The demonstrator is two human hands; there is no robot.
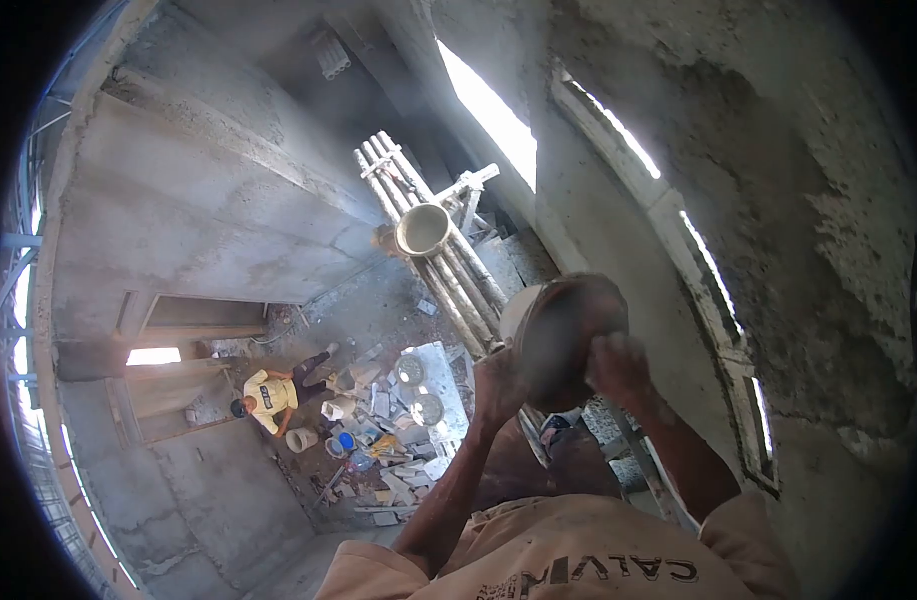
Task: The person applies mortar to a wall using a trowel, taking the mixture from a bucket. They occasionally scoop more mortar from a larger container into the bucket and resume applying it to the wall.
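Head view: we look down from a height, over our own shirt at the bottom edge of the frame.
Left hand (499, 385): clasped on the lower left side of the bucket (554, 335), with the forearm rising from the bottom centre.
Right hand (619, 365): gripping the bucket's lower right side, fingers curled on its wall.
Bucket: held between both hands right of centre, its round face turned toward us (what it holds, we cannot tell).
Poles (449, 270): a bundle running from upper centre down to behind the bucket.
Second bucket (424, 228): pale and open-mouthed, against the poles above and left of ours, well apart from both hands.
Worker (264, 395): a person in a yellow shirt on the ground far below, lower left of centre.
Rubble (404, 425): broken blocks and scraps heaped just right of the worker, with a blue pail (346, 441) among them.
Wall (829, 200): rough grey plaster filling the right side, with bright slots cut in it.
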